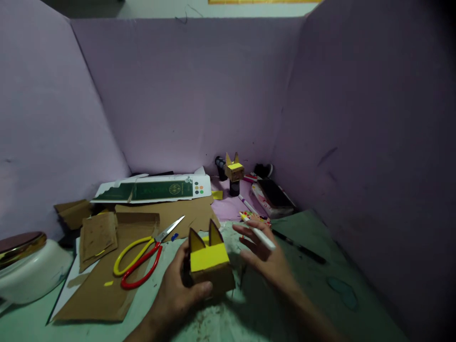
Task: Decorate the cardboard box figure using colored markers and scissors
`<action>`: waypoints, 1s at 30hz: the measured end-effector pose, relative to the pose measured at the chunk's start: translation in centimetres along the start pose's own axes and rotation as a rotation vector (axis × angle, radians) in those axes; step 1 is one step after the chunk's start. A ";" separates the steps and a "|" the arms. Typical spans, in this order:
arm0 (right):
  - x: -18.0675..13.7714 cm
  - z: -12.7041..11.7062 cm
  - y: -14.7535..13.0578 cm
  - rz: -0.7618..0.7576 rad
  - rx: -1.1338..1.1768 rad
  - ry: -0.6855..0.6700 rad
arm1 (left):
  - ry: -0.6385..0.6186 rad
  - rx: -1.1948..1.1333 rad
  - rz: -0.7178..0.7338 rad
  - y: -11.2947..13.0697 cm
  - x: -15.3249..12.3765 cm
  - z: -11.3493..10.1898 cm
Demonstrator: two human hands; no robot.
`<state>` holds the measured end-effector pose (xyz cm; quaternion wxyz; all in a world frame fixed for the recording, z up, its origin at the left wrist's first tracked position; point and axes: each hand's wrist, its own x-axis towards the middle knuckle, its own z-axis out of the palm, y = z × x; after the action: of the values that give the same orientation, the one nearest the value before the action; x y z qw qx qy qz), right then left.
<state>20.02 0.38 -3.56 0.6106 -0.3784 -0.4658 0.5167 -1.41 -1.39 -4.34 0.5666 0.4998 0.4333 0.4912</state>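
My left hand (180,285) grips a small cardboard box (213,278) by its left side, with the thumb across the front. Yellow covers the top of this box, and two pointed ears with dark edges stand up from it. To the right, my right hand (265,254) holds a white marker (262,237) with a yellow tip, its fingers partly spread and apart from the box. A similar cardboard box with ears (234,171) sits farther back on a dark round object (234,188).
Scissors (142,263) with yellow and red handles lie on cardboard sheets (103,299) at left. Behind them is a green-and-white carton piece (156,187). A white pot (32,270) stands far left, a dark pen (299,246) lies right, and a phone (274,194) rests behind. Purple walls enclose the table.
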 end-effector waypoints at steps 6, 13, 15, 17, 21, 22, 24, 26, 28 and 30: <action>0.8 -0.5 -2.7 -0.119 0.111 0.513 | 0.089 0.008 0.025 3.5 4.1 -1.3; 1.2 -1.5 -2.4 -0.069 0.115 0.529 | -0.037 -0.102 -0.037 6.4 12.6 2.5; 1.3 -1.9 -1.8 -0.039 0.143 0.499 | -0.084 -0.128 -0.100 6.2 13.7 3.4; 1.2 -2.2 -1.5 -0.008 0.146 0.489 | -0.110 -0.135 -0.167 5.8 13.9 3.6; 0.6 -2.3 -1.3 -0.049 0.002 0.478 | -0.103 -0.140 -0.281 4.4 11.6 2.9; 0.4 -2.3 -1.3 -0.082 -0.028 0.444 | -0.095 -0.141 -0.311 4.1 10.6 2.8; 0.0 -2.1 -0.9 -0.115 -0.060 0.323 | -0.080 -0.155 -0.378 3.4 8.3 2.9; -0.2 -1.6 0.0 -0.053 -0.060 0.159 | -0.079 -0.212 -0.433 2.9 6.3 3.2; -0.5 -0.8 1.1 0.071 -0.018 0.044 | -0.089 -0.246 -0.412 2.4 4.7 3.5; -0.8 0.1 2.1 0.157 0.068 0.015 | -0.107 -0.249 -0.360 2.1 3.8 3.6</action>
<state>19.33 0.00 -5.70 0.5842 -0.3966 -0.4123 0.5757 2.44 1.86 -1.84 0.7247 0.3659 0.4209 0.4048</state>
